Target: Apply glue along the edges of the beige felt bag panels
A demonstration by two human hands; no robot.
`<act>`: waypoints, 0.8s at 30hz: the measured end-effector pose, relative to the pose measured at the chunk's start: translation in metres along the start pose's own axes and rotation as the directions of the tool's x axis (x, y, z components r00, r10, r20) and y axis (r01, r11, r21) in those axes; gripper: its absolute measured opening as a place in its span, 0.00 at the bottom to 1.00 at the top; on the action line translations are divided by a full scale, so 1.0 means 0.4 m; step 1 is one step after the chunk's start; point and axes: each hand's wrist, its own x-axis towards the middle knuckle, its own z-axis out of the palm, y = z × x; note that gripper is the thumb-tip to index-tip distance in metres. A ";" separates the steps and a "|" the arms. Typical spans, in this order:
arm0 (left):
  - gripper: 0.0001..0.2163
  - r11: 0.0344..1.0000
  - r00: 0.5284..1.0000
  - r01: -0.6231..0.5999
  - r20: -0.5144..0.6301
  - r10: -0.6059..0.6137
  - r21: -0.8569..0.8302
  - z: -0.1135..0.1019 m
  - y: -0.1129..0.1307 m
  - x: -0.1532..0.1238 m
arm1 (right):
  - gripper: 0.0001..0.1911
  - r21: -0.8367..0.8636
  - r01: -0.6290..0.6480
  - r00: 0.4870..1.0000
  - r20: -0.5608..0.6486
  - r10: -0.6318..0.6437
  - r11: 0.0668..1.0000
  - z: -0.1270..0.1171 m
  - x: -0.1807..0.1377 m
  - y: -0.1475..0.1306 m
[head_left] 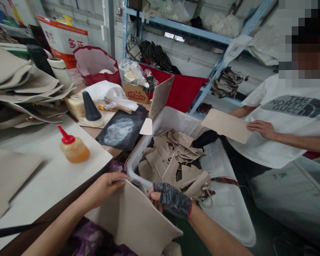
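Observation:
A beige leather panel (138,217), which looks like part of a bag, hangs in front of me over my lap. My left hand (109,188) is bare and pinches its upper left corner, the thumb lying on top. My right hand (172,200), in a dark grey fingerless glove with a red cuff, is closed at the panel's upper right edge; its fingertips are partly hidden. Between the hands, a thin greyish loop shows behind the edge, too unclear to name. Just beyond, a translucent plastic bin (132,170) holds many beige leather pieces (173,156).
On the white tabletop (69,185) at left stand a glue bottle (74,147) with a red nozzle, a dark cone (91,108) and stacked leather pieces (24,85). A co-worker (282,117) at right holds a flat beige sheet (226,125). Blue shelving (186,26) stands behind.

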 end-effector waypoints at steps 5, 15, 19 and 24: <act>0.15 1.000 1.000 0.015 -0.008 -0.015 0.012 -0.001 0.002 0.002 | 0.17 -0.045 -0.068 0.997 0.045 0.070 0.997 0.003 0.009 -0.014; 0.13 0.999 0.998 0.033 -0.054 -0.035 -0.032 -0.001 0.013 -0.002 | 0.16 0.028 -0.087 0.992 0.093 0.084 0.996 0.008 0.020 -0.016; 0.13 0.999 0.998 0.008 -0.058 -0.010 -0.034 0.000 0.009 0.001 | 0.15 0.042 -0.051 0.996 0.081 0.048 0.998 0.004 0.017 -0.023; 0.13 1.000 0.999 0.003 -0.045 -0.004 -0.015 0.003 0.006 0.005 | 0.08 -0.009 -0.094 0.992 0.080 0.094 0.996 0.003 0.012 -0.036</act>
